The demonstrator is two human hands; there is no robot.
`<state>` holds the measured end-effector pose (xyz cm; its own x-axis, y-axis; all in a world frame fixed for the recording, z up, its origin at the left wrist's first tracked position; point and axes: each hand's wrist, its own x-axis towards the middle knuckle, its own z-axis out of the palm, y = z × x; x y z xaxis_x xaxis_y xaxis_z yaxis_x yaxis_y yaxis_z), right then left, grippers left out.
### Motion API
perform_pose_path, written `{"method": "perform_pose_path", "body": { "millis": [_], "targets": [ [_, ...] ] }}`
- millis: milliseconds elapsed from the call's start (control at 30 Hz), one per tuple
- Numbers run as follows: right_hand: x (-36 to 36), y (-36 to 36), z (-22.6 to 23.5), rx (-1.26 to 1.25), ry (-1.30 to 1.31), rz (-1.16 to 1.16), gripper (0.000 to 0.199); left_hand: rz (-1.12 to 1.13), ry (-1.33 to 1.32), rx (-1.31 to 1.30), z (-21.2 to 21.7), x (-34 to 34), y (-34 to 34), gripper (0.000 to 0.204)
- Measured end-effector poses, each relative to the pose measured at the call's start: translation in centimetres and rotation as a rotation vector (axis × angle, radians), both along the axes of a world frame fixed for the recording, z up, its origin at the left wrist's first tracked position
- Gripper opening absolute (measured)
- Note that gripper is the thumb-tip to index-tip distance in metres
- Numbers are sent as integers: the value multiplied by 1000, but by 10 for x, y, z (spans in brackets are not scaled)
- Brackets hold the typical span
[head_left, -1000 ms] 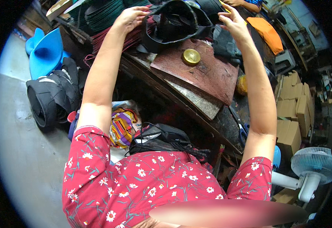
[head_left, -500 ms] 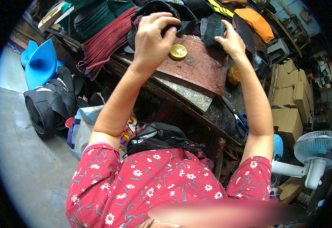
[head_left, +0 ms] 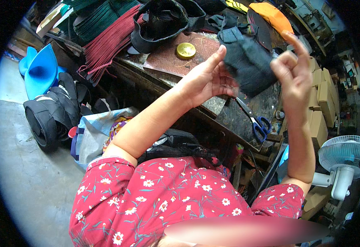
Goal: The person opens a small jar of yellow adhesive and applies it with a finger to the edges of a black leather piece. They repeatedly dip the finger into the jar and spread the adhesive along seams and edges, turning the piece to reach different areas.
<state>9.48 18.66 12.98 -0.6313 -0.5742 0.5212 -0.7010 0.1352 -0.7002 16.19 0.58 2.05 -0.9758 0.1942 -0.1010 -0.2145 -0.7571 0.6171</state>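
- Lifted up now: dark cloth piece (head_left: 245, 66) raised off the workbench (head_left: 245, 117), where half a second back both hands were low on the bench top by the gold round lid (head_left: 186, 50).
- Means picked up and brought close for handling, going by the look of it.
- Left hand (head_left: 206, 80) open, palm up, fingers spread, touching the left edge of the dark cloth piece; a real pinch hard to tell.
- Right hand (head_left: 293, 68) loosely curled, first finger poking up, just right of the dark cloth piece; grip on it not clear, hidden by the hand.
- Dark cloth piece held in the air between both hands, to the right of the gold round lid and above the blue-handled scissors (head_left: 256, 119).
- Long side tilted: top end up and left toward the gold round lid, bottom end down and right.
- Left of the gold round lid: dark red cords (head_left: 110, 43) in a bunch, and farther down the blue plastic shapes (head_left: 40, 70).
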Motion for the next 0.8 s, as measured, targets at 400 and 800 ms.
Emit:
{"method": "perform_pose_path", "body": {
  "millis": [400,800],
  "targets": [
    [8,26,-69,142,-360,-23,74,-9,102,-175,-31,19,25,32],
    [26,25,-56,-58,-526,153,98,574,403,-1380,-7,34,12,51]
  ]
}}
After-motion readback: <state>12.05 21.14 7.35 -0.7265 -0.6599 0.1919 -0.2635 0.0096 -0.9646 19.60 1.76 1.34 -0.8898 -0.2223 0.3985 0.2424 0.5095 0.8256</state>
